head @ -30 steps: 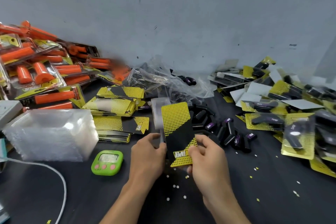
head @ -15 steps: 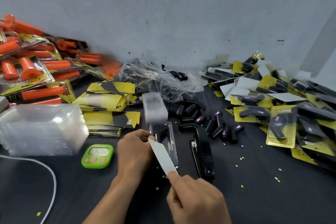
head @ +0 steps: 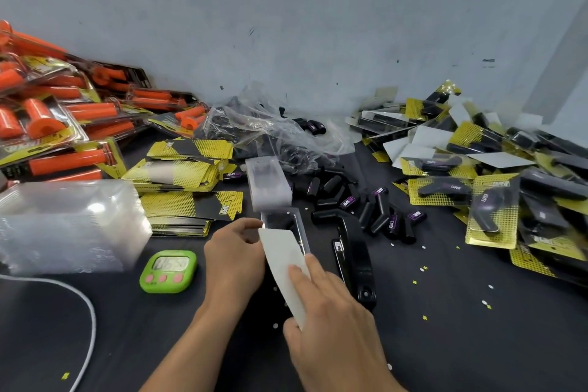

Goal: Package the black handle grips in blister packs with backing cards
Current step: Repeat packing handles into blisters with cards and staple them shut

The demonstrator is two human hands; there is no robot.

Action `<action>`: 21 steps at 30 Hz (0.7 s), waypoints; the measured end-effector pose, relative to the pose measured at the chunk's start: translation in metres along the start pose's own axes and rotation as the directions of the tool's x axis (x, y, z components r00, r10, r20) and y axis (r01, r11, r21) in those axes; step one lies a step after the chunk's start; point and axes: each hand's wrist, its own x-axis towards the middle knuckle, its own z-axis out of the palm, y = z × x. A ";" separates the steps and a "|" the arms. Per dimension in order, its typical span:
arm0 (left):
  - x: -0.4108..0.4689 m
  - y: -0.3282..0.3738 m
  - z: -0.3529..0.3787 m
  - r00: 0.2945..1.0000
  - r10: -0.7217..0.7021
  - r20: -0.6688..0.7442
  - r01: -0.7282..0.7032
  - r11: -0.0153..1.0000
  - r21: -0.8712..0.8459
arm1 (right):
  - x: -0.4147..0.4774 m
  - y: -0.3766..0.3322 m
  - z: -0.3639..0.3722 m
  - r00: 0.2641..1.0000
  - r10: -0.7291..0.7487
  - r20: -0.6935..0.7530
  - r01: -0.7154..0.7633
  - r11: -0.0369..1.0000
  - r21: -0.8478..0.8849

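Head view: we see the right hand (head: 334, 328) nearest the camera, gripping a backing card (head: 283, 261) by its near end, with the thumb under the lower edge and the fingers laid over the top. The card is a plain white rectangle with rounded corners, matte, blank side up, and it slopes away from the hand toward the upper left. Its far end lies over the near end of a blister pack (head: 286, 219), a clear, glossy plastic shell with a raised rim that lies flat on the dark table (head: 477, 328). The shell looks dark inside; we cannot tell whether that is a grip or the table showing through.

The left hand (head: 234, 261) sits just left of the card, fingers curled, with thumb and forefinger pinching the shell's left edge where the card's far corner meets it.

Beyond the shell stands a frosted clear plastic box (head: 269, 181). Just right of the card lies a glossy black stapler (head: 356, 258). Past that, loose black handle grips (head: 350, 197) lie in a heap, short rubbery tubes, some with purple labels. Left of the hands are a rounded green timer (head: 168, 270), stacks of yellow-and-black printed cards (head: 184, 175) and a block of nested clear shells (head: 70, 226). Finished packs (head: 493, 200) pile up at the right.
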 end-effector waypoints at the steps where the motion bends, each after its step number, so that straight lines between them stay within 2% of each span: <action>1: 0.001 0.000 0.001 1.000 -0.019 0.002 0.019 1.000 -0.007 | 0.001 0.001 0.000 0.999 0.035 -0.031 -0.035 0.999 0.000; 5: 0.004 -0.002 0.004 0.999 -0.049 0.019 0.049 0.999 0.004 | -0.002 -0.007 -0.001 0.983 0.146 -0.110 -0.151 0.988 -0.036; 8: 0.005 -0.002 0.006 0.997 -0.059 0.053 0.060 0.998 -0.022 | -0.001 -0.011 0.000 0.973 0.137 -0.187 -0.160 0.981 -0.113; 14: 0.005 -0.004 0.006 0.993 -0.080 0.082 0.086 0.994 -0.074 | -0.003 -0.013 0.007 0.980 0.154 -0.124 -0.184 0.939 -0.290; 16: 0.007 -0.006 0.005 0.990 -0.097 0.101 0.107 0.989 -0.101 | -0.002 -0.011 0.009 0.983 0.185 -0.020 -0.183 0.942 -0.280; 19: 0.009 -0.007 0.004 0.988 -0.093 0.119 0.108 0.986 -0.124 | 0.000 -0.002 0.018 0.989 0.125 -0.080 -0.142 0.958 -0.251; 21: 0.008 -0.007 0.004 0.989 -0.083 0.122 0.098 0.988 -0.121 | 0.002 -0.003 0.016 0.987 0.150 -0.055 -0.159 0.957 -0.241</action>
